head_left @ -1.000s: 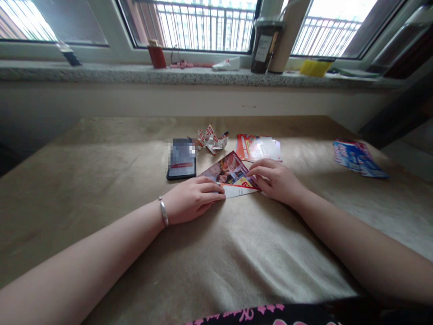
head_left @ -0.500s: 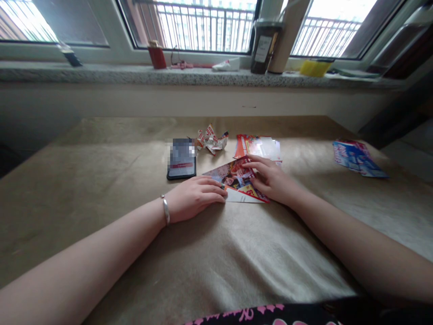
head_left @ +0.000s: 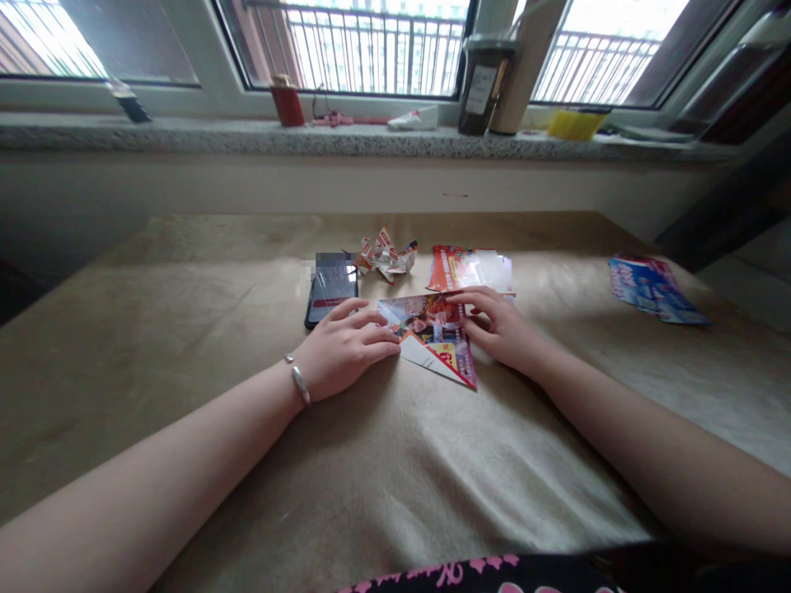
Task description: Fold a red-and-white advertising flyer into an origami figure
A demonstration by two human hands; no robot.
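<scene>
A colourful printed flyer (head_left: 432, 317) lies on the table between my hands, one corner folded over so that its white back forms a long triangle. My left hand (head_left: 347, 344), with a silver bangle at the wrist, holds the flyer's left corner under its fingers; the thumb is hidden. At the right edge, my right hand (head_left: 498, 325) has its bent fingers and thumb on the paper. Just beyond my left hand is a black phone (head_left: 334, 288), its lower part partly covered by the fingers.
Behind the flyer lie a crumpled folded paper piece (head_left: 389, 257) and a stack of orange-red flyers (head_left: 473, 269). Blue leaflets (head_left: 655, 288) rest at the table's right. Along the windowsill (head_left: 371, 142) stand a red container (head_left: 287, 103), a dark lidded cup (head_left: 485, 86) and a yellow object (head_left: 576, 123).
The flyer has turned clockwise, its lower right tip swinging toward me. My left hand has shifted slightly left and up, now overlapping the phone's lower edge. My right hand has barely moved.
</scene>
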